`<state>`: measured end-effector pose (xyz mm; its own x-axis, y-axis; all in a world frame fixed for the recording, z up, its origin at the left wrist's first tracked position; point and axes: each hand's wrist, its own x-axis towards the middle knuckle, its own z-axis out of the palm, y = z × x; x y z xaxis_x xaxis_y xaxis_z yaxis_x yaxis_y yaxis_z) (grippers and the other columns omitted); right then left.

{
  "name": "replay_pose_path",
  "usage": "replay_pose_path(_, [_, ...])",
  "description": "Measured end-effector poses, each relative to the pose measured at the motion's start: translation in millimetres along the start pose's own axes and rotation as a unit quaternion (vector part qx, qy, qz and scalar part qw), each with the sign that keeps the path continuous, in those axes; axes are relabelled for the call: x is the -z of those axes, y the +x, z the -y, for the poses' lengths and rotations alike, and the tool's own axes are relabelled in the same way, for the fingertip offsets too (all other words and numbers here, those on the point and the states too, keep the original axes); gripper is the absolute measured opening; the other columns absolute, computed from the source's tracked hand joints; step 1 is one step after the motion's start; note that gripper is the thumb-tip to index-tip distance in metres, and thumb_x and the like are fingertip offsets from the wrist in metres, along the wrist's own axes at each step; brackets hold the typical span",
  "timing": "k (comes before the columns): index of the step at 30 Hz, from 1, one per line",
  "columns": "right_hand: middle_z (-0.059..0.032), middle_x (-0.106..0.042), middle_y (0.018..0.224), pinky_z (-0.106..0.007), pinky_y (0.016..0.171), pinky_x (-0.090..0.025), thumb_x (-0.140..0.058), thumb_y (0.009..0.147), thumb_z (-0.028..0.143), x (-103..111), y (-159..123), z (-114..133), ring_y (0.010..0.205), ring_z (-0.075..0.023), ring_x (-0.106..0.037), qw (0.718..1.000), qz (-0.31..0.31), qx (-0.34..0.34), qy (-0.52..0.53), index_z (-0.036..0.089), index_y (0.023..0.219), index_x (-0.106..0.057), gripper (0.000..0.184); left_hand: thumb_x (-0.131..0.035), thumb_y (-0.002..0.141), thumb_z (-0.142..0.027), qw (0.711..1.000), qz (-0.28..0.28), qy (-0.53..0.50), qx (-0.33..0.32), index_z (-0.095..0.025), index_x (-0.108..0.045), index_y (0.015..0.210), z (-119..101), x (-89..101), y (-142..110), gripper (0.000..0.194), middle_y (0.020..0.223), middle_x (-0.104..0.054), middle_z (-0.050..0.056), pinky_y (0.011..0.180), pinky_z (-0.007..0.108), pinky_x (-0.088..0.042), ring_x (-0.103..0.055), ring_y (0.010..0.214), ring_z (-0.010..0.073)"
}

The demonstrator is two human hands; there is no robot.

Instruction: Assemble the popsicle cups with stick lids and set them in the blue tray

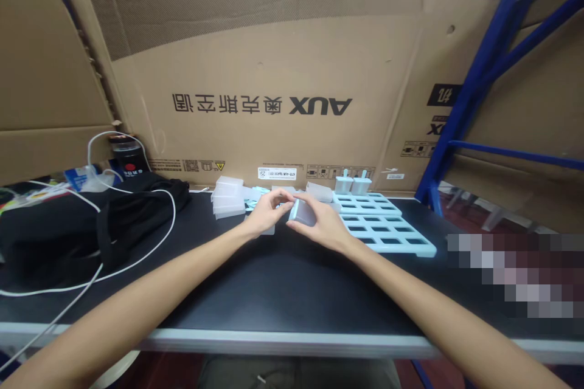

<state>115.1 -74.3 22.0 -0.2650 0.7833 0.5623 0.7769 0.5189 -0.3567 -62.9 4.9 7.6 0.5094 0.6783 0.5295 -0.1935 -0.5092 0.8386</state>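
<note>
The background is filled by a large cardboard sheet (260,42), its AUX lettering seen upside down, and it is flanked on the right by a blue rack post (490,55). Below it, a black tabletop (255,292) is edged at the front with pale metal. Its left side is occupied by a black bag (55,237), across which a white cable (173,213) is looped.

On the right, 2 light-blue trays with rectangular openings are laid out, the nearer tray (422,249) in front of the farther tray (392,206). At the far edge, 2 lidded moulds (344,184) (361,185) are stood upright, sticks upward. Left of the hands, translucent moulds (228,197) are bunched together, with loose blue pieces (255,196) scattered beside them.

Between these groups, the held mould (306,213) is gripped by the right hand (328,225), between thumb and fingers, above the table. Its long axis appears to be laid roughly sideways, though it is foreshortened; its blue end is turned toward the left hand (264,213) and its translucent body toward the right palm. The right hand is thus nearer. The left fingertips are drawn together just beside the blue end; whether anything is pinched there cannot be told.
</note>
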Motion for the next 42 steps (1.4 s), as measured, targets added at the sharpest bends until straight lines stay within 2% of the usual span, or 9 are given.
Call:
replay_pose_path(8, [-0.0054, -0.07, 0.116, -0.036, 0.079, -0.052, -0.063, 0.079, 0.053, -2, -1, 6, 0.1, -0.0266, -0.067, 0.988, -0.056, -0.028, -0.142, 0.026, 0.131, -0.053, 0.059, -0.071, 0.082, -0.04, 0.997, 0.009, -0.024, 0.072, -0.017, -0.063, 0.099, -2, -4.2, -2, 0.029, 0.103, -0.063, 0.006, 0.079, 0.029, -0.049, -0.06, 0.091, 0.016])
replay_pose_path(17, [-0.0051, -0.072, 0.104, -0.03, 0.068, -0.047, -0.058, 0.082, 0.054, -1, -1, 6, 0.088, -0.0244, -0.068, 0.981, -0.038, -0.005, -0.189, 0.031, 0.129, -0.055, 0.053, -0.079, 0.074, -0.039, 0.989, 0.006, -0.072, 0.133, -0.017, -0.057, 0.096, -3, -8.3, -4, 0.038, 0.086, -0.068, 0.005, 0.071, 0.031, -0.052, -0.066, 0.08, 0.0176])
replay_pose_path(19, [-0.0044, -0.072, 0.099, -0.03, 0.065, -0.046, -0.059, 0.08, 0.053, 0, 0, 4, 0.085, -0.0243, -0.068, 0.982, -0.038, -0.007, -0.185, 0.031, 0.126, -0.057, 0.051, -0.072, 0.081, -0.044, 0.989, 0.022, -0.05, 0.139, -0.019, -0.055, 0.102, -4, -1.5, 2, 0.037, 0.09, -0.07, 0.006, 0.076, 0.035, -0.053, -0.067, 0.084, 0.0189])
replay_pose_path(21, [-0.0039, -0.072, 0.098, -0.031, 0.064, -0.046, -0.061, 0.077, 0.053, 2, 1, 2, 0.083, -0.0249, -0.067, 0.982, -0.042, -0.016, -0.184, 0.031, 0.124, -0.058, 0.052, -0.062, 0.087, -0.046, 0.99, 0.029, 0.046, 0.128, -0.02, -0.057, 0.105, -4, 8.9, 11, 0.033, 0.095, -0.071, 0.008, 0.08, 0.037, -0.053, -0.068, 0.088, 0.0208])
replay_pose_path(23, [-0.0038, -0.072, 0.099, -0.033, 0.065, -0.047, -0.063, 0.075, 0.054, 4, 2, -2, 0.083, -0.0259, -0.067, 0.981, -0.044, -0.029, -0.186, 0.03, 0.122, -0.059, 0.052, -0.061, 0.087, -0.042, 0.967, 0.046, 0.231, 0.099, -0.02, -0.063, 0.1, -2, 19.6, 22, 0.026, 0.095, -0.072, 0.009, 0.084, 0.039, -0.05, -0.067, 0.09, 0.0231])
replay_pose_path(26, [-0.0037, -0.073, 0.099, -0.035, 0.067, -0.048, -0.064, 0.074, 0.052, 8, 2, -9, 0.083, -0.0261, -0.067, 0.981, -0.036, -0.042, -0.186, 0.029, 0.12, -0.06, 0.052, -0.065, 0.081, -0.034, 0.861, 0.105, 0.488, 0.101, -0.02, -0.071, 0.09, 6, 28.2, 33, 0.017, 0.094, -0.073, 0.01, 0.085, 0.038, -0.047, -0.066, 0.092, 0.0269])
replay_pose_path(29, [-0.0041, -0.073, 0.099, -0.035, 0.069, -0.048, -0.063, 0.074, 0.052, 11, 2, -15, 0.086, -0.0268, -0.067, 0.98, -0.025, -0.047, -0.191, 0.029, 0.121, -0.059, 0.052, -0.067, 0.077, -0.033, 0.789, 0.139, 0.58, 0.149, -0.022, -0.074, 0.088, 17, 26.8, 34, 0.017, 0.093, -0.073, 0.011, 0.078, 0.037, -0.047, -0.067, 0.091, 0.0296])
replay_pose_path(36, [-0.0036, -0.073, 0.102, -0.035, 0.068, -0.048, -0.063, 0.075, 0.054, 12, 0, -21, 0.087, -0.0275, -0.068, 0.977, -0.004, -0.03, -0.211, 0.029, 0.123, -0.057, 0.055, -0.065, 0.078, -0.037, 0.77, 0.121, 0.604, 0.167, -0.02, -0.071, 0.103, 32, 30.9, 30, 0.031, 0.101, -0.071, 0.017, 0.077, 0.039, -0.048, -0.066, 0.094, 0.0341])
replay_pose_path(42, [-0.0061, -0.072, 0.106, -0.034, 0.068, -0.047, -0.062, 0.077, 0.054, 10, -3, -22, 0.091, -0.0281, -0.068, 0.976, 0.035, -0.026, -0.215, 0.028, 0.124, -0.057, 0.054, -0.058, 0.084, -0.034, 0.767, 0.124, 0.611, 0.149, -0.022, -0.071, 0.102, 38, 32.2, 35, 0.026, 0.1, -0.072, 0.013, 0.078, 0.035, -0.046, -0.066, 0.095, 0.0284])
